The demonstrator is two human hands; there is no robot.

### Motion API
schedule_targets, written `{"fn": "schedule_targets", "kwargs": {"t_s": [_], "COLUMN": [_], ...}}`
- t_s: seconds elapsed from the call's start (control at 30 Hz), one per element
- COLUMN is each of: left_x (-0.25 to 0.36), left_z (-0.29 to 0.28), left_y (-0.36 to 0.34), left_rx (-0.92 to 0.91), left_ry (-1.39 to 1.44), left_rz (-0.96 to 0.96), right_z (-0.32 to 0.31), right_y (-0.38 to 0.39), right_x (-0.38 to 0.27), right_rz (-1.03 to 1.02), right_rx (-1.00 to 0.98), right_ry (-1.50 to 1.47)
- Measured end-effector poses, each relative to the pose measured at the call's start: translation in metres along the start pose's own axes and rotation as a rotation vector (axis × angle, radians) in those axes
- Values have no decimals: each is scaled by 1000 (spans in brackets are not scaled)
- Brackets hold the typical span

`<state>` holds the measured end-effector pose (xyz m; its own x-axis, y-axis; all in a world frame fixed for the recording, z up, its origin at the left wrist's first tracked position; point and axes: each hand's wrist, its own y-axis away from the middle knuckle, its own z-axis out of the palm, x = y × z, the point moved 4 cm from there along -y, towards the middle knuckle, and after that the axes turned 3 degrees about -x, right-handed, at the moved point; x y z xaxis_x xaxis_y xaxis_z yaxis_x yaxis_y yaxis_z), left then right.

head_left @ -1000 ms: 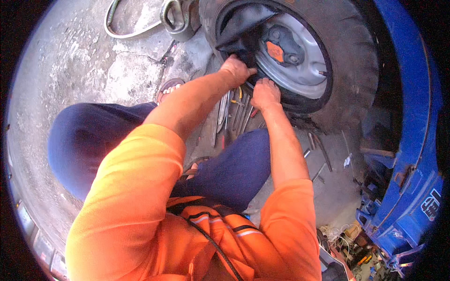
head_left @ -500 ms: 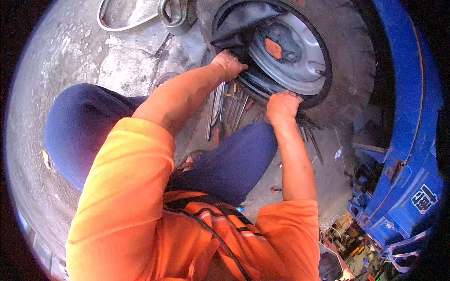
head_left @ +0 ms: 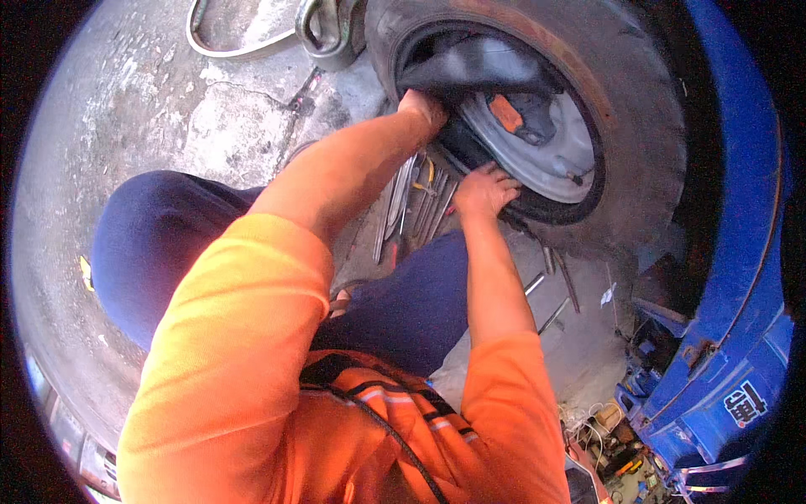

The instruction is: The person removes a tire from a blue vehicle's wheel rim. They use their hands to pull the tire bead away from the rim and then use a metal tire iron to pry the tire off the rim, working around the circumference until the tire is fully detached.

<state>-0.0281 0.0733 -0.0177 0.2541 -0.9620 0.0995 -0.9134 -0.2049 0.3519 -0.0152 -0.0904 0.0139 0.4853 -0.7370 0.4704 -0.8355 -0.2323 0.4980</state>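
Observation:
A large black tyre (head_left: 642, 126) leans in front of me around a silver-grey wheel rim (head_left: 537, 172). Across the upper part of the rim droops a loose, flat black rubber piece (head_left: 478, 69), which looks like an inner tube. My left hand (head_left: 426, 109) reaches into the left side of the tyre opening, just under this rubber; its fingertips are hidden. On the tyre's lower inner edge rests my right hand (head_left: 489, 189), fingers stretched out and spread toward the rim. A short valve stem (head_left: 576, 178) shows by the rim's lower right.
Several metal bars and hand tools (head_left: 411, 202) lie on the concrete floor (head_left: 227, 109) below the tyre. A metal loop (head_left: 201, 38) lies at the far left. A blue metal body (head_left: 739, 277) stands on the right, with cluttered parts and wires (head_left: 600, 420) beside it.
My right hand has shifted left along the tyre's edge and its fingers have spread. My left hand reaches further inside. The black rubber now covers more of the rim.

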Motion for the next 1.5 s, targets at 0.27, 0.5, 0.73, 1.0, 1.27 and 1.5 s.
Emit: {"fn": "schedule_targets", "kwargs": {"t_s": [0.27, 0.5, 0.73, 1.0, 1.27, 1.5], "left_x": [1, -9, 1, 19, -4, -13], "left_z": [-16, 9, 26, 30, 33, 24], "left_y": [2, -9, -18, -43, -50, -40], "left_rx": [-161, -53, -152, -79, -176, 176], "left_ry": [-163, -205, -102, -153, -150, -76], "left_rz": [95, 138, 126, -22, 90, 74], "right_z": [-9, -15, -16, 9, -34, -6], "right_y": [-25, -20, -37, -70, -16, -39], "right_x": [-38, -45, -38, -35, 36, -17], "right_rz": [195, -102, -90, -240, -317, -515], "right_rx": [-68, 70, -172, -244, -130, 253], "right_ry": [-229, -561, -574, -554, -151, -393]}}
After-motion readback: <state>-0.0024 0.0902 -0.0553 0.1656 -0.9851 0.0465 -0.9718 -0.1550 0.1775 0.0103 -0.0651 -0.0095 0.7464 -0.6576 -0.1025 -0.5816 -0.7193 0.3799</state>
